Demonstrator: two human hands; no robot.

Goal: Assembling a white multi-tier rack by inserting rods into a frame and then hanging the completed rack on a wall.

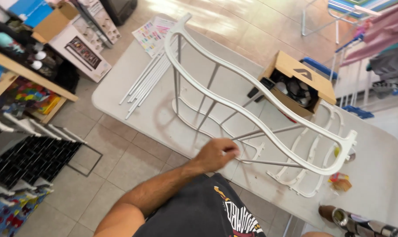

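Observation:
My left hand (216, 153) reaches across the front edge of a white table (379, 149), fingers pinched at the near end of a thin white rod (273, 163). The rod belongs to a white wavy rack frame (234, 87) held above a matching wavy frame (311, 182) that lies flat on the table, with several thin rods joining the two. My forearm comes in from the lower left over my dark printed shirt. My right hand is out of sight.
A bundle of loose white rods (148, 81) lies at the table's far left by a printed sheet (153, 33). An open cardboard box (295, 72) stands behind the frame. A metal-tipped tool (357, 221) pokes in at the bottom right. Shelves and boxes line the left.

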